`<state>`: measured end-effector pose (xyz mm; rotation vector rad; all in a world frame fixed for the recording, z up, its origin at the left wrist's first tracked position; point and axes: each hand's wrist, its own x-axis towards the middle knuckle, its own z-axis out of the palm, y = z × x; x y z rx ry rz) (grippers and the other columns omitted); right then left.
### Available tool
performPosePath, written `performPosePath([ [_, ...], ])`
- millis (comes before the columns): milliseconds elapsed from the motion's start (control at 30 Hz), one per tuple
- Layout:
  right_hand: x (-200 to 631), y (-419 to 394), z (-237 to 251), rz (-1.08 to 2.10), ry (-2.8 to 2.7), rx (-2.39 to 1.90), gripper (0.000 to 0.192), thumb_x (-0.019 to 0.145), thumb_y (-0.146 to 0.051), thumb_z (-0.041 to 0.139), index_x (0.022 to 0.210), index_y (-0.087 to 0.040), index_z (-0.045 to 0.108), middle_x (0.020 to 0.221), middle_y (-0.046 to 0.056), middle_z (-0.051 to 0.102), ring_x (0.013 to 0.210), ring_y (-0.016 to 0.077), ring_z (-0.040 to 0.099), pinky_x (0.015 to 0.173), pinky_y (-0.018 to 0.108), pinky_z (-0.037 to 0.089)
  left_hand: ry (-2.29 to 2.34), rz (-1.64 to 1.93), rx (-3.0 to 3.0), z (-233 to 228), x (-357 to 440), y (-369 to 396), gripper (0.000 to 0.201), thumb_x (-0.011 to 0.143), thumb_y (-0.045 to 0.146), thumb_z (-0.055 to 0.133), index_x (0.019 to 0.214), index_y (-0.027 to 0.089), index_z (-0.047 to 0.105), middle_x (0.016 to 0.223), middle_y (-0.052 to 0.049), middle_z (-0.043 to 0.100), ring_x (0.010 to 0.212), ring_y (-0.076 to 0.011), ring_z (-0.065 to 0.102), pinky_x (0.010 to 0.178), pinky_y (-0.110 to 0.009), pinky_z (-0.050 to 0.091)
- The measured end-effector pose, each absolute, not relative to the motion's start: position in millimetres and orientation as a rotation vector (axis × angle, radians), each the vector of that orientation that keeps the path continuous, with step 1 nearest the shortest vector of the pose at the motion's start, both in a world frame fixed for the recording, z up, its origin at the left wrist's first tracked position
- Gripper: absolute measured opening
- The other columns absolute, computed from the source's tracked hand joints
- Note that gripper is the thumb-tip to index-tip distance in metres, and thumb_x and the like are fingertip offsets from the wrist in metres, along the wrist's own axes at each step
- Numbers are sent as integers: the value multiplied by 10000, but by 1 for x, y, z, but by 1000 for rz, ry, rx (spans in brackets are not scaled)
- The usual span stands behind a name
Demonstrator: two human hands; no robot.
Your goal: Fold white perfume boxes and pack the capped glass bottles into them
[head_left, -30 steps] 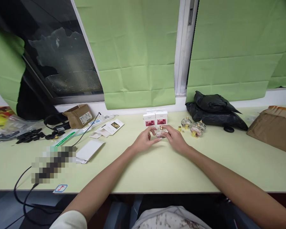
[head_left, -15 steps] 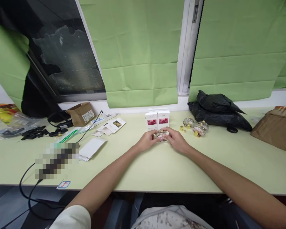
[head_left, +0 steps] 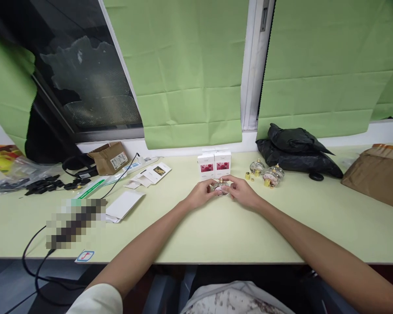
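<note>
Near the middle of the pale green table, both hands meet around a small glass bottle with a gold top. The left hand closes on its left side and the right hand on its right side, fingers curled in so that the bottle shows only between them. Whether it rests on the table or is lifted just clear, I cannot tell.

Just behind the hands stand two small white boxes side by side, each with a pink picture on the front. To the right of the boxes sit two more round glass bottles with gold tops, and a loose gold cap stands near them. Behind those lies a crumpled black plastic bag against the wall, and a brown paper parcel sits at the far right edge.

On the left side of the table lie flat white cards, a white envelope, a small open cardboard box, a white power strip and a black cable that hangs over the front edge. Green blinds cover the window behind.
</note>
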<state>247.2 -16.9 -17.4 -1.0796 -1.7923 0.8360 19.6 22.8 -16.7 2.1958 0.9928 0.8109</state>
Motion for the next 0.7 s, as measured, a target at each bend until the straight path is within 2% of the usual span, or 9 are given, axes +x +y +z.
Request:
performPosePath([
  [100,255,-15,-12,765,-1760,-1093,488,998,-577,546,1313,-225,669,821,15,711,562,152,585,558,285,478,1010,803,2208,-16,19,23,468,879,620,703,1097,205,713,830,-2,675,697,-156,541,670,-289,437],
  [167,264,-8,-11,528,-1718,-1178,452,1048,-545,448,1268,-223,677,1001,59,748,629,165,619,640,317,513,1020,788,2221,-15,19,22,463,879,618,707,1097,210,713,822,4,666,700,-157,542,669,-286,430],
  [267,280,3,-14,92,-1682,-1384,354,1057,-391,433,1247,-192,656,1202,116,713,904,238,677,875,397,526,1038,775,2229,-14,18,22,457,887,610,703,1117,215,708,796,14,641,696,-156,530,660,-281,412],
  [367,290,11,-21,-77,-1662,-1696,376,1024,-292,467,1359,-150,563,1376,204,601,1071,306,664,887,433,525,1072,763,2224,-14,18,22,452,889,606,703,1118,217,701,764,22,613,686,-156,521,648,-281,398],
  [467,294,11,-24,-96,-1703,-1962,421,1008,-246,491,1407,-110,495,1406,280,542,1047,340,685,837,451,540,1083,753,2227,-14,18,21,447,891,607,699,1117,221,699,767,22,613,693,-160,528,653,-285,399],
  [600,293,7,-24,-121,-1788,-2177,366,993,-117,427,1342,-84,532,1352,313,563,1002,358,725,817,472,559,1089,747,2240,-13,17,21,438,894,612,689,1103,226,698,790,16,628,705,-165,535,662,-291,406],
  [700,292,5,-22,-142,-1802,-2215,412,947,-16,375,1312,-78,555,1341,324,576,1001,365,741,824,491,568,1092,741,2246,-12,16,20,458,891,621,686,1122,227,697,773,15,620,703,-169,539,660,-295,411],
])
